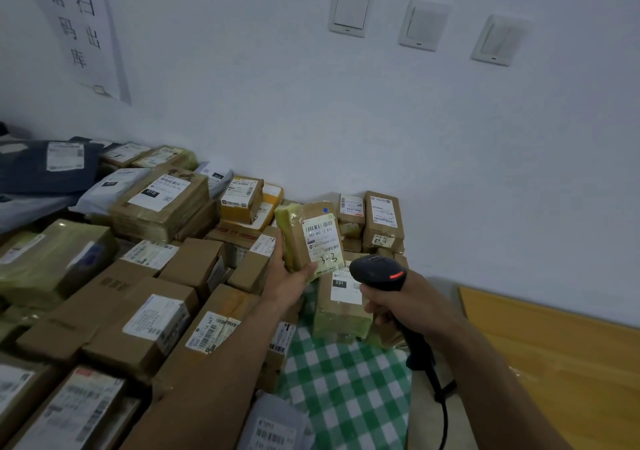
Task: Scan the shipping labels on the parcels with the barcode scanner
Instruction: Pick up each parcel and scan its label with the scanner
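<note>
My left hand holds up a small brown parcel wrapped in greenish tape, gripping its lower end. Its white shipping label, marked "3-3" by hand, faces me. My right hand grips the handle of a black barcode scanner just right of and below the parcel. The scanner head points toward the label, a red light glows on its side, and its cable hangs down.
Several labelled cardboard parcels cover the surface to the left and against the white wall. Another taped parcel lies on a green checked cloth. A wooden board is at the right. Wall switches sit above.
</note>
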Demonstrator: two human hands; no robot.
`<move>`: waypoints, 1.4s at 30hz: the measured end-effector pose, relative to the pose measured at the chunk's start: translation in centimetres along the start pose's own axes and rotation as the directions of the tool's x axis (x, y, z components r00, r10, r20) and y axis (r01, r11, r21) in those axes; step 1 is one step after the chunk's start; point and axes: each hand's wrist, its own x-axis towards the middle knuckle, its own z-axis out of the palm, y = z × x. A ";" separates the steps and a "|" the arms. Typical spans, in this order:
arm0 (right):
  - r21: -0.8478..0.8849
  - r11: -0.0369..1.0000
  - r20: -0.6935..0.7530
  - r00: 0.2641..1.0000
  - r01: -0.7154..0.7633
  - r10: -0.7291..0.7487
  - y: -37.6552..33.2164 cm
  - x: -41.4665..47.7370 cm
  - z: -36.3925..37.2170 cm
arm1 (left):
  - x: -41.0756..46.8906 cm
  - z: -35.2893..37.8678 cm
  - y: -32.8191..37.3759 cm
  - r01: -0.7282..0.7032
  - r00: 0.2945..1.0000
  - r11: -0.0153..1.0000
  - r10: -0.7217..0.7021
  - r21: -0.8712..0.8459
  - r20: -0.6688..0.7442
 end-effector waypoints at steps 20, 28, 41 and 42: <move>0.079 0.997 0.164 0.987 -0.010 -0.003 -1.4 5.4 5.5 | 3.7 -10.3 3.8 0.061 0.998 0.900 -0.054 0.432 -0.028; 0.072 0.997 0.145 0.989 0.013 -0.024 -0.8 5.2 3.9 | 6.2 -8.7 0.7 -0.133 0.944 0.418 0.331 0.899 -0.014; 0.125 0.990 0.029 0.997 -0.069 0.066 3.4 4.0 0.6 | 5.9 -3.6 -1.6 -0.294 0.912 0.363 0.382 0.884 0.146; 0.139 0.987 0.015 0.997 -0.081 0.079 4.1 3.8 0.2 | 5.1 -2.2 -2.1 -0.355 0.900 0.438 0.398 0.826 0.176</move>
